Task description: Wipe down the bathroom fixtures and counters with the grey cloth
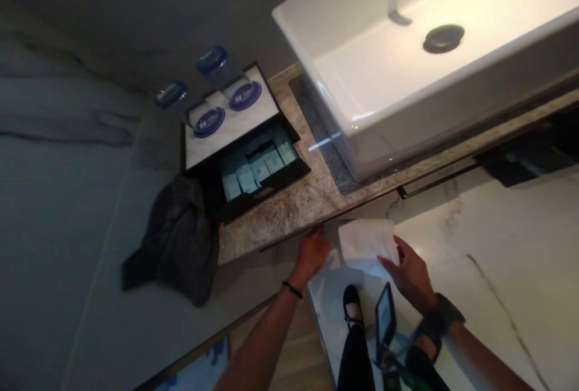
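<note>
My right hand (411, 275) grips a white stack of folded paper tissues (367, 241) by its right end, the thumb on the near side. The stack is held over the floor, in front of the counter edge. Just left of it, my left hand (312, 255) reaches to the front edge of the stone counter (289, 213). Its fingers look slightly apart with nothing visible in them, though the tips are dim and partly hidden at the edge. A black band circles the left wrist and a wide dark band the right.
A white basin (362, 101) stands at the upper right. On the counter, an open black drawer box (266, 192) holds several pale-green packets (246, 177), with two glasses on top. A dark grey cloth (181, 240) hangs at left. A black rail (438, 180) fronts the counter.
</note>
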Motion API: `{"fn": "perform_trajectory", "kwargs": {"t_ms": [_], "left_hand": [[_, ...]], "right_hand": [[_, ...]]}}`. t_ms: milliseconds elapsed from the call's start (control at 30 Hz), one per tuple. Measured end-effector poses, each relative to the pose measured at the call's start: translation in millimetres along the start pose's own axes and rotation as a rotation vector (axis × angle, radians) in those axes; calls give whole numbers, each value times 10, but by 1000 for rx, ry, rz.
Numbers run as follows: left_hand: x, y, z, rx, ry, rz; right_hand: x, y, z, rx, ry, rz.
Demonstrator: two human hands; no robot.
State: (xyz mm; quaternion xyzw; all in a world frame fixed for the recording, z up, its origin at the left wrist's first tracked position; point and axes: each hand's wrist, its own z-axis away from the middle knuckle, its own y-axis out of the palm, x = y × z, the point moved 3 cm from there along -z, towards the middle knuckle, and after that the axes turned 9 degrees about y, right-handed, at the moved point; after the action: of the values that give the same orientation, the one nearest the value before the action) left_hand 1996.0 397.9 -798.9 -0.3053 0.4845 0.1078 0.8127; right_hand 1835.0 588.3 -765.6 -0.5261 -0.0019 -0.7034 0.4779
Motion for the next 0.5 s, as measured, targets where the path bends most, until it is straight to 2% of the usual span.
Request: {"fn": "perform_trajectory", "kwargs": {"t_ms": [67,133,200,267,300,367,500], "left_hand": [[-250,282,121,97,123,28],[-560,445,229,195,337,-26],[-851,505,302,287,483,-137],[-1084,504,363,374,527,-218],[-1184,487,404,398,539,-248],[-1361,415,521,350,572,-319],[-1670,131,876,39,696,-401]], "right_hand": [[-60,-125,283,-81,-42,85],[-88,-229,519,-132,-135,156],[-83,-328,710,-187,-313,249],[-85,-431,858,-243,-471,335],[-103,-487,913,-261,-493,352],[-162,-608,1004,-270,-445,309],[-218,-844,1214,-164,-304,108]]}}
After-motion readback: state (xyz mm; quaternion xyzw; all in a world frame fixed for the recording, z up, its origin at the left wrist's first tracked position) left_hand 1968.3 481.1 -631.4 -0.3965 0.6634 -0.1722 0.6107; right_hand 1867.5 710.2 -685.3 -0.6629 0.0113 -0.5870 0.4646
